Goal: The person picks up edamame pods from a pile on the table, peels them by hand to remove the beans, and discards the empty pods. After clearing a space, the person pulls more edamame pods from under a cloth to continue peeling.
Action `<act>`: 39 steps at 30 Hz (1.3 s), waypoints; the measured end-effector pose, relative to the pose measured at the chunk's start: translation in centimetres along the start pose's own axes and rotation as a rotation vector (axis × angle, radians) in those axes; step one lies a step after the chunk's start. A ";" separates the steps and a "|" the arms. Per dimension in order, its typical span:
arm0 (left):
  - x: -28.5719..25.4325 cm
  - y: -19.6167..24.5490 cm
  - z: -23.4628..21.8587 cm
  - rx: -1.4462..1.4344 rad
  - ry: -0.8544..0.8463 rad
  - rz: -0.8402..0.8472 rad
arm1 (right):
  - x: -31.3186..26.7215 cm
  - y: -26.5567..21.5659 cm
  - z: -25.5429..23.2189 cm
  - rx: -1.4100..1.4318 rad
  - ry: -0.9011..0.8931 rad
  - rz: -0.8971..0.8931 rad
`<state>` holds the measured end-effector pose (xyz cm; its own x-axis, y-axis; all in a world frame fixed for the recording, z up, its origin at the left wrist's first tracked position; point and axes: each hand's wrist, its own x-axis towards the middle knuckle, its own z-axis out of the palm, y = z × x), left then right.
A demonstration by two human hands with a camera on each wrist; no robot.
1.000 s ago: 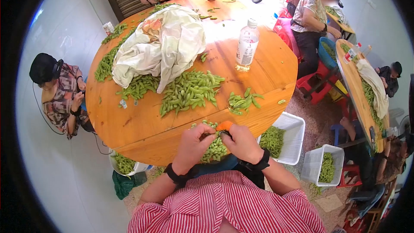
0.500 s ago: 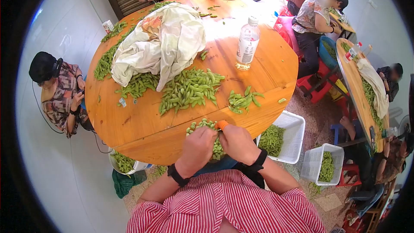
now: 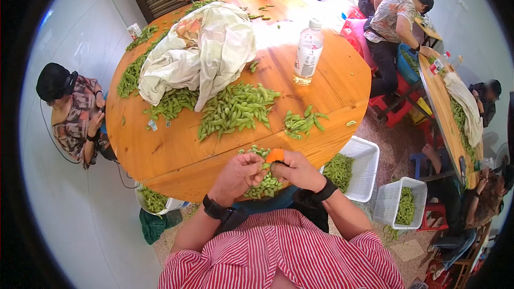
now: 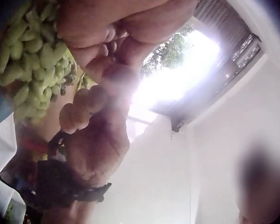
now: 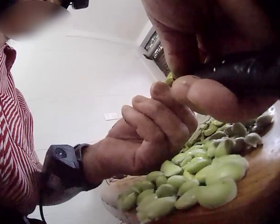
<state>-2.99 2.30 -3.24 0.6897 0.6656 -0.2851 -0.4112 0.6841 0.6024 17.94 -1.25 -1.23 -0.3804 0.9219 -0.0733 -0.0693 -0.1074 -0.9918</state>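
Observation:
At the near edge of the table, my left hand (image 3: 235,176) and right hand (image 3: 300,172) meet fingertip to fingertip. Between them they pinch a small green bean pod (image 3: 266,166), mostly covered by the fingers; a bit of green (image 5: 169,78) also shows in the right wrist view. An orange cover (image 3: 275,155) wraps a finger of the right hand, and a black cover (image 5: 247,72) sits on its thumb. Right below lies a heap of shelled green beans (image 3: 266,186), seen close up as plump pale beans (image 5: 196,175) in the right wrist view.
Unshelled pods (image 3: 235,109) and a smaller bunch (image 3: 304,123) lie farther in on the round wooden table (image 3: 176,155). Beyond are a crumpled white cloth (image 3: 225,37) and a plastic bottle (image 3: 309,53). White baskets (image 3: 364,168) of pods stand at right. Several people sit around.
Half a second ago my hands were bunched closely together; now the left has shifted slightly left and turned, exposing the green pod. At back right, a person in a patterned shirt leans and reaches forward.

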 end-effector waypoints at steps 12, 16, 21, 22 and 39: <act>-0.9 0.2 4.3 1.396 0.304 0.795 | 0.2 -1.3 0.6 -0.211 0.131 0.064; -0.7 -0.3 4.0 1.307 0.315 0.733 | 0.5 -1.5 0.7 -0.502 0.172 -0.124; -0.1 -1.1 3.6 1.281 0.406 0.691 | 0.7 -2.0 0.5 -0.657 0.177 -0.215; -0.1 -1.1 3.6 1.281 0.407 0.691 | 0.7 -1.9 0.4 -0.657 0.176 -0.215; 0.8 -0.1 1.7 0.156 0.163 0.059 | 1.3 -1.0 -0.3 -0.523 0.113 -0.156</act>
<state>-1.41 2.22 -2.28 0.5567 0.7510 -0.3551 -0.3423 0.5968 0.7257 17.81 0.13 -0.41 -0.2991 0.9494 0.0959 0.3616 0.2058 -0.9094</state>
